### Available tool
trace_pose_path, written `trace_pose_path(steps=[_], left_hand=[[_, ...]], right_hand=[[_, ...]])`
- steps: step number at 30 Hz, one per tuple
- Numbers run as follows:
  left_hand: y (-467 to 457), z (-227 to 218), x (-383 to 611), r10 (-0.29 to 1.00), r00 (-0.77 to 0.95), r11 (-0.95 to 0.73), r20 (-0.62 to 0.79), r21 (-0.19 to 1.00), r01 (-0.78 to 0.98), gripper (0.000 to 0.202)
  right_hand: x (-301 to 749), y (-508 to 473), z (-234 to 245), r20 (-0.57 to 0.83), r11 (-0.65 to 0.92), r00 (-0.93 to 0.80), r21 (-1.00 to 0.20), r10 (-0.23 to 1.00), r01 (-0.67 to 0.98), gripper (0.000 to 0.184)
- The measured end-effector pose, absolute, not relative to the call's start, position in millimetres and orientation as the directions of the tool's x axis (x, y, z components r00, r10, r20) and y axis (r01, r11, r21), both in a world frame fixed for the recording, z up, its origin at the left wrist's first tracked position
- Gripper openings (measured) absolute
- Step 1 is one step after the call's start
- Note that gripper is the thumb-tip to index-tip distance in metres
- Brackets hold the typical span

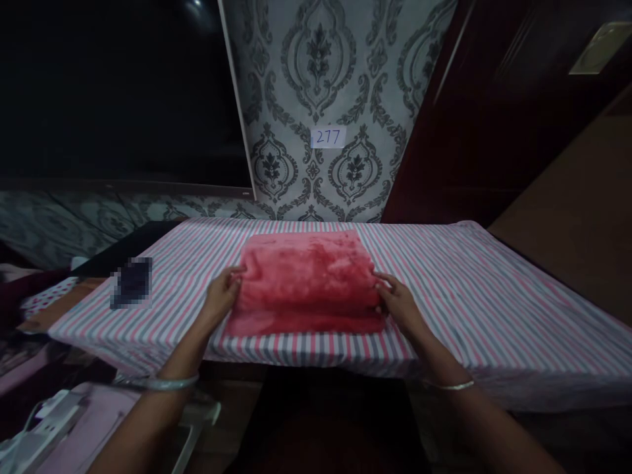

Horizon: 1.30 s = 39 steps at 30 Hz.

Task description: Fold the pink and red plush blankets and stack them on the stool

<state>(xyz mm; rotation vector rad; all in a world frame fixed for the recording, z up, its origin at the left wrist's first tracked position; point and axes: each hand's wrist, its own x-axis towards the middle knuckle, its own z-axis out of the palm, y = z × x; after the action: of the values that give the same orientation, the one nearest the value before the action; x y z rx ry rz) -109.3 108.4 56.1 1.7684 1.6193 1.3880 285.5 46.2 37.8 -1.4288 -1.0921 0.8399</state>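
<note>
A folded red plush blanket (pixel 306 280) lies flat near the front edge of a table with a striped cloth (pixel 459 296). Its surface shades from pink to deep red, and a fold runs along its near side. At the blanket's left edge, my left hand (pixel 222 294) is closed, pinching the fabric between thumb and fingers. My right hand (pixel 397 301) grips the opposite edge, also closed, with some fingertips hidden by the fabric.
A pixelated dark object (pixel 132 283) rests on the table's left part. Beyond stand a large dark screen (pixel 118 92) and a patterned wall with a paper label (pixel 328 137). A dark red door (pixel 474 131) is at the right. A white power strip (pixel 47 431) sits at lower left.
</note>
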Motion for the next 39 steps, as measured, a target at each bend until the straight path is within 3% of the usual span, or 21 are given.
trace_pose_path(steps=[4,8,12,16,19,21,26,28,33,36,39], left_hand=[[89.0,33.0,-114.8,0.979,-0.056,-0.152,0.198,0.876,0.458,0.053],[86.4,38.0,-122.3,0.995,-0.072,-0.048,0.075,0.945,0.323,0.081],[114.1,52.4,-121.7,0.991,-0.129,0.001,0.031,0.972,0.235,0.092],[158.2,66.1,-111.1,0.984,-0.147,0.121,-0.100,0.982,0.145,0.087],[190.8,77.6,-100.5,0.984,-0.132,0.132,-0.122,0.988,0.074,0.082],[209.2,84.1,-93.7,0.988,-0.128,0.092,-0.086,0.995,0.046,0.076],[233.1,84.0,-82.2,0.976,-0.209,-0.042,0.056,0.997,0.071,0.053],[232.8,78.2,-81.7,0.967,-0.248,-0.039,0.058,0.996,0.083,0.050],[211.8,69.6,-97.2,0.965,-0.260,0.011,0.007,0.998,0.068,0.064],[182.5,67.0,-113.5,0.980,-0.198,0.037,-0.029,0.999,0.037,0.076],[139.3,57.7,-125.5,0.989,-0.110,0.107,-0.099,0.991,0.074,0.084]], right_hand=[[290.6,35.6,6.7,-0.024,-0.075,0.301,-0.984,0.953,0.159,0.082],[301.7,42.1,14.3,0.090,-0.005,0.265,-0.941,0.960,0.338,0.081],[308.9,63.9,33.5,0.193,0.056,0.206,-0.845,0.959,0.531,0.071],[302.0,96.8,45.5,0.078,0.021,0.152,-0.938,0.985,0.345,0.076],[290.9,125.6,54.3,0.009,-0.019,0.120,-0.974,0.993,0.227,0.079],[284.1,144.1,60.9,0.041,0.008,0.119,-0.964,0.992,0.266,0.074],[277.3,175.1,62.5,0.299,0.203,0.212,-0.902,0.930,0.381,0.067],[278.6,178.2,54.5,0.295,0.183,0.239,-0.898,0.925,0.399,0.067],[291.9,153.7,40.9,0.158,0.087,0.218,-0.949,0.963,0.303,0.073],[302.3,118.0,42.9,0.012,0.002,0.090,-0.993,0.996,0.116,0.090],[308.3,77.5,41.7,-0.042,-0.041,-0.019,-0.997,0.999,0.058,0.098]])
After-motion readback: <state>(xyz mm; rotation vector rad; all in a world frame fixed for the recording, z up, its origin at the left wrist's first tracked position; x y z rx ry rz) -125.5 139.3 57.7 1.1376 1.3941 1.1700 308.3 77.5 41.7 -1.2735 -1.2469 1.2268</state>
